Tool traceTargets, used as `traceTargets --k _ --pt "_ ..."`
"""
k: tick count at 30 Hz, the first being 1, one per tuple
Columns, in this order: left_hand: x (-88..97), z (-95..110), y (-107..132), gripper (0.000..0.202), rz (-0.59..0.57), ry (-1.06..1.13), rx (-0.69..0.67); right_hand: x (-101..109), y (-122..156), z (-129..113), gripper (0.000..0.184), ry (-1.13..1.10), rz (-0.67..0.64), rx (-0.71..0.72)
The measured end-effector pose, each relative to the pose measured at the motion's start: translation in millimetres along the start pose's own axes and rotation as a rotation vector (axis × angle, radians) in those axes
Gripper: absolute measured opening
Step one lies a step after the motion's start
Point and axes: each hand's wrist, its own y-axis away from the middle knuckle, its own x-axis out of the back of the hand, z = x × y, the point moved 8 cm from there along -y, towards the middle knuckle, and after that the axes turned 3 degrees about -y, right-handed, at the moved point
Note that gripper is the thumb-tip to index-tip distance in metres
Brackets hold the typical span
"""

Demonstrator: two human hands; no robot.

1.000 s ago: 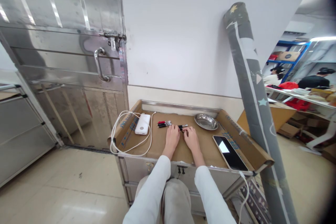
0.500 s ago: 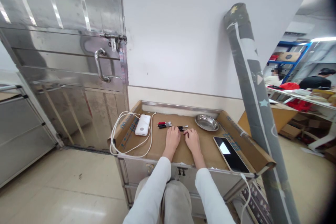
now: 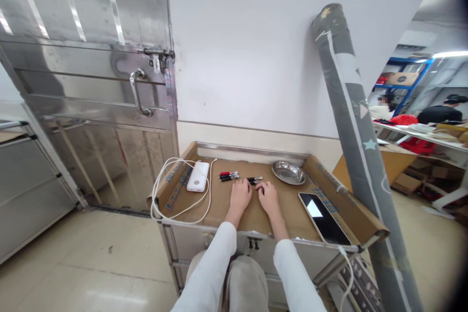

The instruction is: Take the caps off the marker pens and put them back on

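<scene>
Centrally in the head view, the left hand (image 3: 240, 197) and right hand (image 3: 268, 198) rest palm-down on the cardboard-covered tabletop (image 3: 219, 207), fingers bent; whether either grips anything cannot be determined. Dark pens (image 3: 255, 179) lie at the fingertips, between a red-and-black pen group (image 3: 228, 176) and a metal dish (image 3: 288, 173).

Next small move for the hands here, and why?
I'd probably nudge the dark pens slightly left with the right hand: they lie just ahead of the two hands, with a visible gap between them and the pen group beyond the left hand. Whether either hand grips a pen is hard to tell.
</scene>
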Motion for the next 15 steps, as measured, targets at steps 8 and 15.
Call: traceTargets --k 8,15 --pt "1.0 3 -1 0.013 0.01 -0.029 -0.015 0 0 1 0.026 0.006 -0.017 -0.031" --pt "11.5 -2 3 0.022 0.168 -0.173 0.097 4 1 -4 0.027 0.012 -0.017 -0.027"
